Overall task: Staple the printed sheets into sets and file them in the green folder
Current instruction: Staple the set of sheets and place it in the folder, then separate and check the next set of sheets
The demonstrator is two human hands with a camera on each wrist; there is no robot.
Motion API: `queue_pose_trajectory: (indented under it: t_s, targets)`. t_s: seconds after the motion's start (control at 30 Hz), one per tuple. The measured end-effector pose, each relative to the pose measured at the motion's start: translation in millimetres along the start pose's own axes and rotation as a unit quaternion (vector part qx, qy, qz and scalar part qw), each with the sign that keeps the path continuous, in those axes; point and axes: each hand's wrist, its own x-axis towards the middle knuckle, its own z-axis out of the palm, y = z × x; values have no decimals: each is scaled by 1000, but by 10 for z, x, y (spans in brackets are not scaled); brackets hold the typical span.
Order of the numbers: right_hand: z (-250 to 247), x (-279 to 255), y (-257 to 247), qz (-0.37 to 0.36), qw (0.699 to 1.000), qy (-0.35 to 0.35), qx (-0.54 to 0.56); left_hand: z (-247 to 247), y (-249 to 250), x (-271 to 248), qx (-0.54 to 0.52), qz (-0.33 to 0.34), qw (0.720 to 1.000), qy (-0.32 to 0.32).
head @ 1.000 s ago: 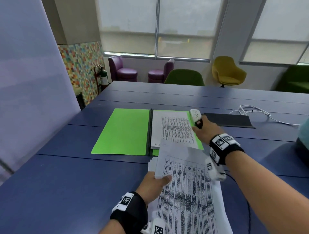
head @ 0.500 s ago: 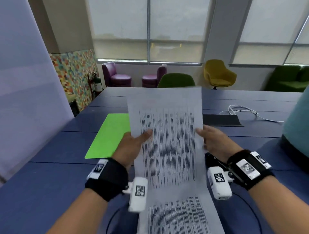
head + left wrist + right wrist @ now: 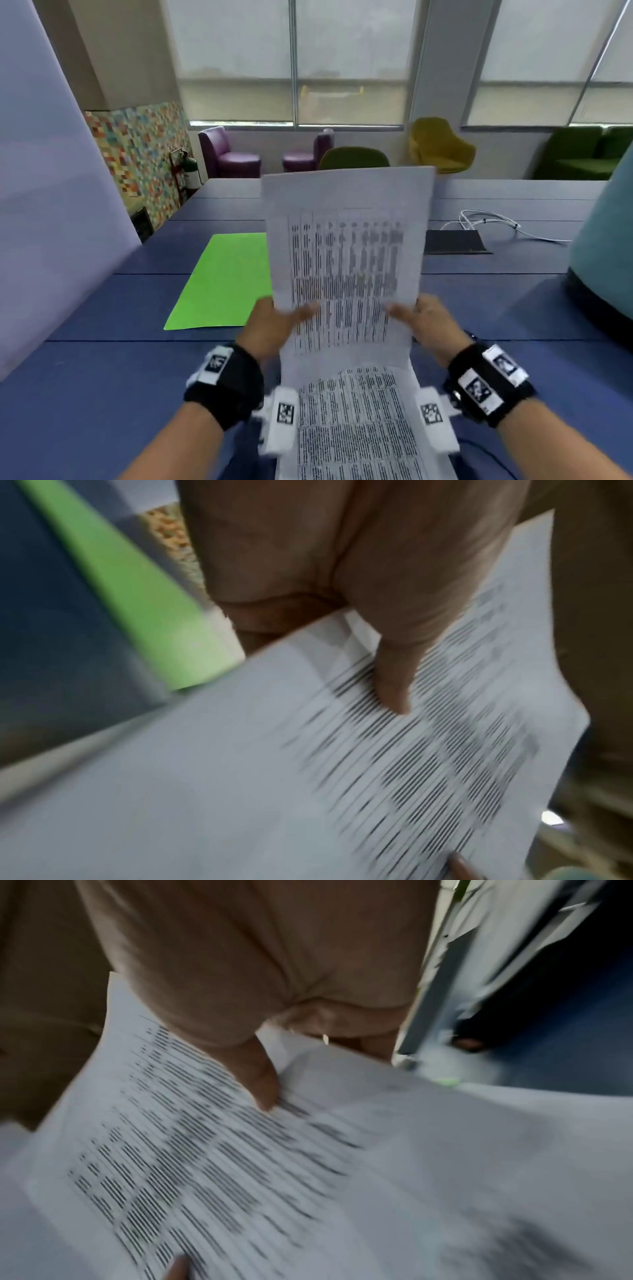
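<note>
The sheets (image 3: pixel 346 267) stood raised above the table (image 3: pixel 102 394), hiding most of the folder (image 3: pixel 226 281); only its left leaf showed. Print was blurred in both wrist views. How many sheets were lifted could not be told; more printed paper (image 3: pixel 356 425) lay beneath, cut off below. Left hand (image 3: pixel 274 329) and right hand (image 3: pixel 428 325) each pinched a side edge, thumb in front. Two hands, one folder, one cable (image 3: pixel 489 222), one dark pad (image 3: pixel 455 241).
</note>
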Motion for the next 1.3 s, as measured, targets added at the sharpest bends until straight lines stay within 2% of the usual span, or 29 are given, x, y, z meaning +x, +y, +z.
queue_pose_trajectory:
  t_s: [0.07, 0.13, 0.3, 0.47, 0.57, 0.63, 0.7, 0.77, 0.83, 0.93, 1.07, 1.17, 1.23, 1.3]
  targets:
    - [71, 38, 298, 77, 996, -27, -30, 24, -507, 40, 51, -108, 992, -35]
    - [138, 76, 365, 97, 995, -18, 17, 88, -730, 73, 66, -145, 987, -11]
    - [204, 520, 71, 43, 995, 87, 32, 161, -380, 472, 22, -104, 990, 89]
    - [203, 919, -372, -3, 991, 119, 60, 2, 72, 989, 74, -34, 982, 172]
    - [219, 1069, -543, -16, 989, 135, 57, -99, 207, 1204, 84, -15, 978, 188]
    - [243, 1134, -559, -12, 987, 150, 53, -127, 186, 1290, 87, -24, 978, 186]
    - [265, 1174, -443, 12, 985, 170, 34, -141, 83, 1307, 95, -54, 979, 172]
    - [258, 1168, -272, 47, 981, 187, -30, -170, -85, 1252, 159, -100, 972, 141]
    - [247, 1081, -126, 77, 974, 163, -140, -187, -244, 1140, 222, -119, 961, 116]
    - [287, 960, 24, 91, 940, 97, -314, -202, -382, 982, 245, -123, 958, 87]
    - [510, 759, -51, 20, 941, -25, -336, -140, -438, 778, 253, -129, 959, -5]
    - [752, 524, -71, -21, 920, -153, -359, -62, -478, 573, 323, -123, 935, -77]
    - [886, 411, 14, -18, 893, -208, -400, -27, -543, 441, 378, -116, 914, -90]
    - [950, 369, 96, -18, 874, -212, -437, -10, -615, 347, 401, -113, 906, -70]
